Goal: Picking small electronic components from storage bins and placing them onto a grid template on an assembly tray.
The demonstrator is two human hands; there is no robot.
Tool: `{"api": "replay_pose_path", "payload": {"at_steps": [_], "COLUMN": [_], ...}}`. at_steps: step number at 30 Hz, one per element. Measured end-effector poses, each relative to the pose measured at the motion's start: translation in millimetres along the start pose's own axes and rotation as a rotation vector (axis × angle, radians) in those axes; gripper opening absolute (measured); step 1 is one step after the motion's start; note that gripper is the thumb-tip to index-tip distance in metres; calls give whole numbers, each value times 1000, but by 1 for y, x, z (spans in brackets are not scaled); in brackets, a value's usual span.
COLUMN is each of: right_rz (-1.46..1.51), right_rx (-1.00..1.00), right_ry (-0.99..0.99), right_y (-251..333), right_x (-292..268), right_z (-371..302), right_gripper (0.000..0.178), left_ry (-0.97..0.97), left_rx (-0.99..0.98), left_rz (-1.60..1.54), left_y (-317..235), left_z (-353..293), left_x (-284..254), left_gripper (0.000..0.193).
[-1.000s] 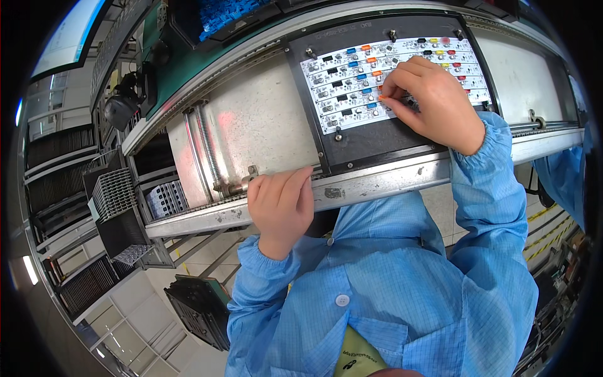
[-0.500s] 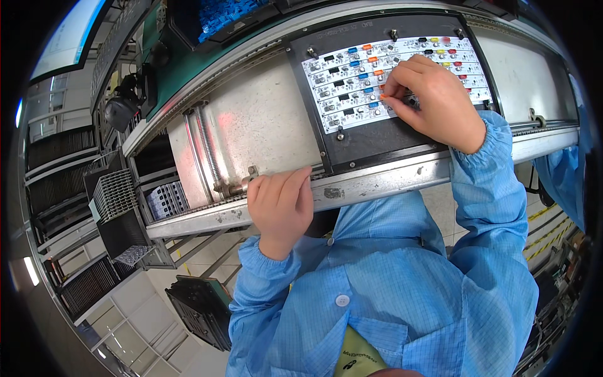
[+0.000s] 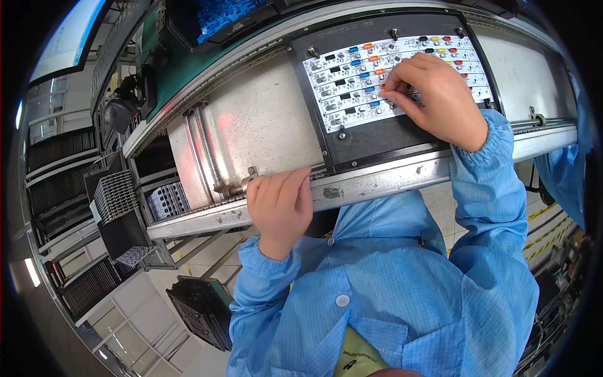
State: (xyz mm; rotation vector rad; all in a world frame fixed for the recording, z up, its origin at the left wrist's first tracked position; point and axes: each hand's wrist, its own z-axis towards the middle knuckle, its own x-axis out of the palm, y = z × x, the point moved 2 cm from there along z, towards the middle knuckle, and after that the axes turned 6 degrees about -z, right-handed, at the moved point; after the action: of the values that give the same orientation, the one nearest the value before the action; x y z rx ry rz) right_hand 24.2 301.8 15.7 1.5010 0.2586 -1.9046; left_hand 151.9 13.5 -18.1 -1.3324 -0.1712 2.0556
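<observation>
My right hand (image 3: 436, 100) is over a white circuit board panel (image 3: 352, 125), its thumb and forefinger pinched at a small orange component (image 3: 384, 92). The fingers hide part of that component and the board beneath. The panel lies in a black carrier (image 3: 377, 142) and has several strips with blue, orange, black, yellow and red parts. A blue component (image 3: 374, 104) sits just left of my right thumb. My left hand (image 3: 279, 210) rests on the front metal rail (image 3: 370, 183), fingers together and curled over it, left of the carrier.
Left of the carrier, a metal plate (image 3: 264, 113) lies between the rails, with a threaded rod (image 3: 206, 144) across it. A bin of blue parts (image 3: 229, 16) stands beyond the far rail. Racks (image 3: 116, 195) stand at the left. Another blue sleeve (image 3: 562, 176) shows at the far right.
The carrier with its panel has shifted very slightly to the right. My right hand has moved slightly with it, still pinched at the orange component. My left hand stays on the rail.
</observation>
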Motion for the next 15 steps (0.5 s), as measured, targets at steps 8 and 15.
{"api": "replay_pose_path", "payload": {"at_steps": [8, 15], "right_rz": [-6, -29], "right_rx": [44, -8], "right_ry": [-69, -45], "right_y": [-11, -4], "right_x": [-8, -8], "right_z": [-3, -12], "right_gripper": [14, 13], "left_ry": [-12, 5], "left_rx": [14, 7], "left_rz": [7, 15], "left_y": [4, 5], "left_z": [-1, -2], "left_x": [2, 1], "left_gripper": [22, 22]}}
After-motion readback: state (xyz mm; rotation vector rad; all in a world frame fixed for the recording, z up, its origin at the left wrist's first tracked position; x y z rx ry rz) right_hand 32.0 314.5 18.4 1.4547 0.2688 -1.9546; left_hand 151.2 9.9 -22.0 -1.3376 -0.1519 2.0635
